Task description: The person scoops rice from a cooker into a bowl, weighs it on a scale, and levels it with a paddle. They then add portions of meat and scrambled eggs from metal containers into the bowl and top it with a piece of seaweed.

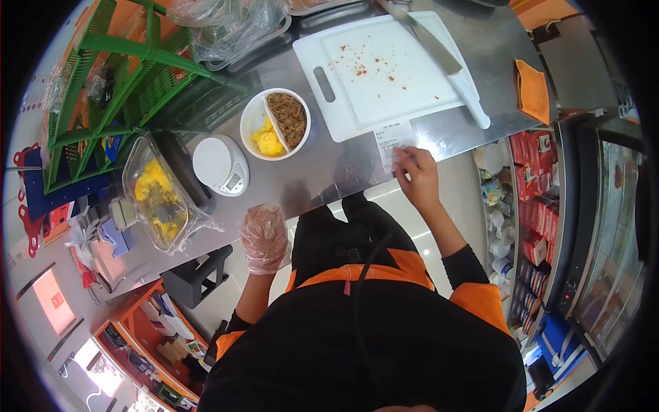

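My right hand [419, 177] is bare and reaches over the counter's front edge, fingers apart at the lower right side of a printed receipt [386, 141]. The receipt lies flat by the near edge of a white cutting board [377, 79]. My left hand [263, 237], in a clear plastic glove, is by the counter's front edge; its fingers are blurred together under the loose plastic. Nearest to it is a white digital kitchen scale [211, 163] with nothing on it. Behind stands a round white divided bowl [248, 110], with scrambled egg [266, 140] on one side and brown shredded meat [288, 120] on the other.
A knife [436, 55] with a white handle lies across the board's right side among food crumbs. Left of the scale sits a clear tub [130, 177] of yellow egg. A green plastic rack [117, 130] stands at the left; an orange cloth [533, 93] lies at the right.
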Available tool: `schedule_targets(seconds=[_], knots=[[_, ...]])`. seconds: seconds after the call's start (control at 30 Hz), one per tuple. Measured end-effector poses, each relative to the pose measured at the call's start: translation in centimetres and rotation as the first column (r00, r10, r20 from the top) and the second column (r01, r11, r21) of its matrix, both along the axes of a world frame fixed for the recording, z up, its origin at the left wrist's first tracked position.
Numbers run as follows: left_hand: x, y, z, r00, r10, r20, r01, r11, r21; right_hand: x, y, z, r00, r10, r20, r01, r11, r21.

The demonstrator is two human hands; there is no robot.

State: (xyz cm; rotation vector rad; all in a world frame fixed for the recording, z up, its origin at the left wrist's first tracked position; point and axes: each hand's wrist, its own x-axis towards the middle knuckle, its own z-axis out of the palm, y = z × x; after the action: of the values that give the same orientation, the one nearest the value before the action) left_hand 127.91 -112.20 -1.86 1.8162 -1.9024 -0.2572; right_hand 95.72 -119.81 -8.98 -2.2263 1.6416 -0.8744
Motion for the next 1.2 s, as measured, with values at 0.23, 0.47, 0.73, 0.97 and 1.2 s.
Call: schedule_targets(seconds=[0.23,0.47,0.73,0.97,1.2], knots=[[-0.4,0.4,-0.2,1.000,0.006,0.028,-0.005,0.999,-0.041,0.7,0.0,0.1,0.999,-0.031,0.034,0.030,0.999,0.025],[0.4,0.3,-0.1,0.999,0.045,-0.027,-0.046,0.998,-0.035,0.6,-0.2,0.6,0.987,-0.078,0.140,0.070,0.996,0.057],[1.4,-0.2,0.3,0.995,0.084,-0.050,-0.087,0.994,-0.059,0.2,-0.9,2.1,0.960,-0.141,0.244,0.123,0.989,0.087],[2.8,-0.2,0.7,0.994,0.092,-0.050,-0.097,0.989,-0.107,0.9,-1.8,2.3,0.975,-0.141,0.171,0.144,0.990,-0.004],[3.7,-0.4,0.5,0.991,0.106,-0.082,-0.118,0.980,-0.160,1.5,-2.9,2.7,0.973,-0.151,0.176,0.155,0.988,-0.010]])
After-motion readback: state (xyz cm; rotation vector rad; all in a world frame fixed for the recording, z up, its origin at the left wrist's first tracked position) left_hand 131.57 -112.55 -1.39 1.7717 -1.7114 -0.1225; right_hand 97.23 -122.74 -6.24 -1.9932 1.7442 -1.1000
